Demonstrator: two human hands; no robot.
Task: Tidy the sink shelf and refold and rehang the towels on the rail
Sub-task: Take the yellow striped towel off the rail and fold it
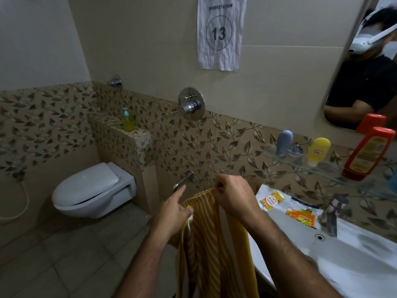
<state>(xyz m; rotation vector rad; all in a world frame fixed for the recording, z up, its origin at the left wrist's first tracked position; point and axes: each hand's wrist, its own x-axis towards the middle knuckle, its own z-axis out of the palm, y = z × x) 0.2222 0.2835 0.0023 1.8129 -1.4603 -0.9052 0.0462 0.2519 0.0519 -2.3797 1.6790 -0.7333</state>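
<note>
Both hands hold a yellow, white-striped towel (214,239) in front of the sink's (354,257) left edge. The right hand (233,195) pinches the towel's top edge, its grip clamped on the cloth with the fingers curled. The left hand (173,212) holds the towel's left side lower down, thumb and curled fingers gripping the fabric while the index finger points straight out toward the wall. The towel hangs down from both hands between the forearms, out of the bottom of the view.

Behind the hands a chrome spout (182,181) sticks out of the leaf-patterned tile wall. On the sink's back left corner lie two sachets, a yellow one (271,200) and an orange one (301,217), just left of the tap (332,214).

Above the sink a glass shelf (330,166) carries a grey bottle (284,143) at its left end, a yellow bottle (318,150) near the middle and a red bottle (368,153) to the right, all standing cap down. A mirror (365,61) hangs above the shelf.

To the left are a toilet (92,190) with its lid down, a soap dispenser (127,120) on a tiled ledge, and a wall mixer (191,103). A paper sign (220,33) reads "WORKSTATION 13".
</note>
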